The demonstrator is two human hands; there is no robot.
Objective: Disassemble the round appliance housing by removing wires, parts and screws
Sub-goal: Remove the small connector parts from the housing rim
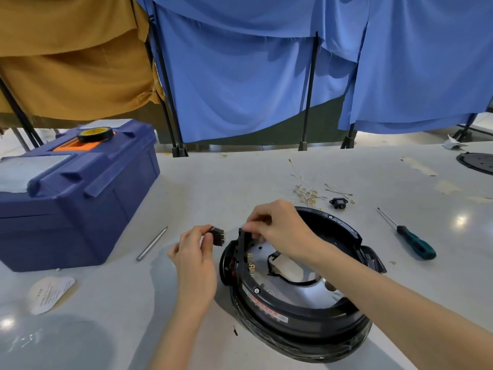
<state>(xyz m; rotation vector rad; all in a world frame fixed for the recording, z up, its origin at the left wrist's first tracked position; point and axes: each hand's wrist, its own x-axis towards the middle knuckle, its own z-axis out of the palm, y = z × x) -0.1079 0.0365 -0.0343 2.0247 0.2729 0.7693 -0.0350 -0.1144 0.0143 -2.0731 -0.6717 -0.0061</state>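
Housing [298, 313] pinched at its rim, small part held just apart

The round housing is a glossy black plastic ring with a printed label on its near wall. It lies on the pale grey surface [213, 182] in front of the person. Inside it are a mirror-bright metal floor, a loose curved black strip [274, 265] and a row of brass terminals [250, 263] along the left wall. An upright black bracket [243, 244] stands at the left rim. The right hand [280, 228] comes in over the ring, and its fingers and thumb pinch the top of the bracket. The left hand [194, 260] is just left of the housing and clear of it. Its fingers curl round a small boxy black component [218, 235] whose brass pins face the bracket across a narrow gap.

Beyond the housing lie a tangle of thin pale wires [306, 192] with brass ends and a small black socket [338, 202]. To the right lies a screwdriver [410, 237] with a slim steel shaft and a green-and-black handle. To the left are a plain metal rod [152, 243] and a rounded paper label [50, 293]. A dark blue plastic toolbox [80, 209] stands shut at far left, so its contents cannot be seen. A roll of black tape [95, 133] with a yellow core sits on its lid.
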